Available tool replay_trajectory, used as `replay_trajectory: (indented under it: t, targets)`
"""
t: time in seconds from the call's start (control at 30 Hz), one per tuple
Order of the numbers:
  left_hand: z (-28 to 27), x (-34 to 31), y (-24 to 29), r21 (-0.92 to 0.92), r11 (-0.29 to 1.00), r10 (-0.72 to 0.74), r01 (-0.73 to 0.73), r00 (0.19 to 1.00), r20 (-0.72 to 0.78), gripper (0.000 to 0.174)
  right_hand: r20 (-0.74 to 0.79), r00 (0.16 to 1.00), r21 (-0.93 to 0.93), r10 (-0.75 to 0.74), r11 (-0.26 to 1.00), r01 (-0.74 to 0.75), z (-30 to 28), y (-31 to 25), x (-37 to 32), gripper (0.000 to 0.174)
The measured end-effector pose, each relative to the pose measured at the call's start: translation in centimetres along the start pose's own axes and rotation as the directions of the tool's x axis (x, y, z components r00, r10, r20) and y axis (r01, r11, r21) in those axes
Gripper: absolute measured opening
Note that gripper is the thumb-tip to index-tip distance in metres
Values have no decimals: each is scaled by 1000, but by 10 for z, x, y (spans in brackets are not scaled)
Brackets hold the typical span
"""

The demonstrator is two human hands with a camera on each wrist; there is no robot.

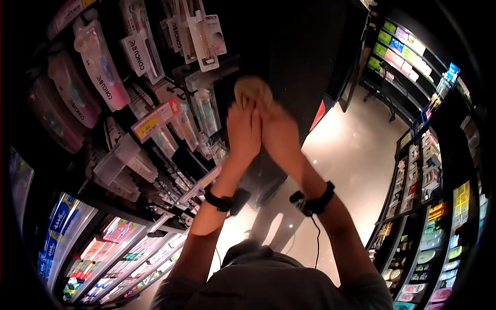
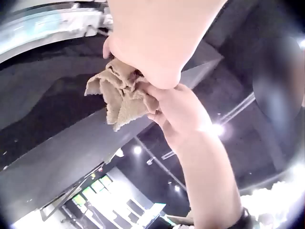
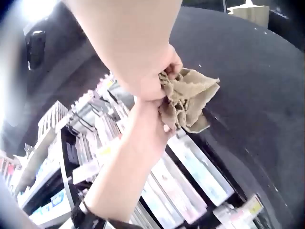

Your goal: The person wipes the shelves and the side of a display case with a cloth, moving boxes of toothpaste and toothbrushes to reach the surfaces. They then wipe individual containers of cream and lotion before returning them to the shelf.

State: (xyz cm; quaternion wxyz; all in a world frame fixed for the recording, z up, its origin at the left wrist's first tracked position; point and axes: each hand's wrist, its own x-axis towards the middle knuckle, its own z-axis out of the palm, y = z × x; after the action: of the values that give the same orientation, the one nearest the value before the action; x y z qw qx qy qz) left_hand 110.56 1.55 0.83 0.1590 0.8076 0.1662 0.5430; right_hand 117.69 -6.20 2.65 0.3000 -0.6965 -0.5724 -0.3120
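A crumpled tan cloth (image 1: pixel 253 89) is bunched up between my two hands, which meet side by side in the head view. My left hand (image 1: pixel 244 129) grips it from one side and my right hand (image 1: pixel 279 127) from the other. In the left wrist view the cloth's folds (image 2: pixel 121 102) hang out past the fingers with loose, ragged edges. From the right wrist view, the cloth (image 3: pixel 193 98) sticks out beyond both hands over a dark surface (image 3: pixel 248 114). Most of the fingertips are hidden in the folds.
Left of the hands, hanging packs (image 1: pixel 101 64) of toothbrush-like items line a rack with a price tag (image 1: pixel 155 120). Boxed goods (image 1: pixel 111 240) fill shelves below. A pale floor aisle (image 1: pixel 351 155) runs along the right, beside more stocked shelves (image 1: pixel 429 248). A pale container (image 3: pixel 250 15) stands on the dark surface.
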Motion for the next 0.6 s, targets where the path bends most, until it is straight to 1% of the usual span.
replay_trajectory:
  t: [0.03, 0.07, 0.1, 0.13, 0.17, 0.23, 0.27, 0.3, 0.33, 0.37, 0.4, 0.43, 0.47, 0.5, 0.53, 0.6]
  targets:
    - [14, -20, -16, -17, 1000, 19, -20, 998, -53, 34, 9, 999, -130, -42, 991, 42, 13, -1, -17, 52]
    - [27, -40, -29, -33, 998, 40, -44, 993, -112, 33, 165, 986, -179, 23, 984, 7, 26, 0, -35, 53]
    - [30, -60, -35, -76, 992, -99, 99, 995, -1, 32, 313, 948, -109, 50, 994, -17, 34, -1, -51, 54]
    - [35, -81, -41, -101, 981, -160, 163, 986, 39, 32, 386, 922, -150, 39, 988, 21, 42, -3, -65, 53]
    - [32, -90, -38, -93, 991, -97, 101, 994, 46, 31, 388, 921, -114, 27, 993, 19, 47, -5, -76, 52]
    - [35, -94, -39, -143, 984, -96, 104, 994, 59, 29, 530, 848, -121, -8, 989, 85, 51, -5, -79, 51]
    - [36, -91, -42, -154, 982, -106, 113, 993, 50, 29, 539, 842, -130, -12, 987, 97, 53, -2, -74, 51]
    - [32, -80, -43, -199, 969, -132, 149, 987, 94, 36, 420, 908, -119, 6, 992, 48, 47, -3, -57, 52]
    - [25, -65, -40, -241, 953, -153, 184, 978, 143, 43, 292, 956, -101, 32, 995, -2, 39, -6, -39, 53]
    - [-1, -22, -7, -290, 945, -121, 148, 987, 110, 49, 320, 946, -217, 49, 976, 23, 19, -8, -18, 56]
    - [4, -12, -14, -369, 929, -25, 33, 999, 26, 46, 217, 976, -278, -5, 958, 66, 6, -8, 3, 57]
    - [0, 9, -11, -379, 925, -18, 25, 1000, 23, 46, 115, 993, -192, -35, 980, 57, -17, -10, 27, 57]
    - [-10, 34, 0, -409, 909, 85, -86, 996, -20, 44, 81, 996, -187, -47, 981, 61, -37, -12, 46, 56]
    - [-15, 48, 9, -434, 879, 184, -196, 980, -70, 44, 64, 997, -251, -32, 967, 48, -51, -14, 62, 55]
    - [-14, 52, 14, -446, 870, 192, -211, 977, -88, 44, 65, 997, -267, -41, 962, 56, -56, -10, 70, 54]
    - [-14, 58, 20, -333, 933, 120, -137, 990, -71, 40, 47, 997, -304, -65, 950, 76, -59, -7, 77, 53]
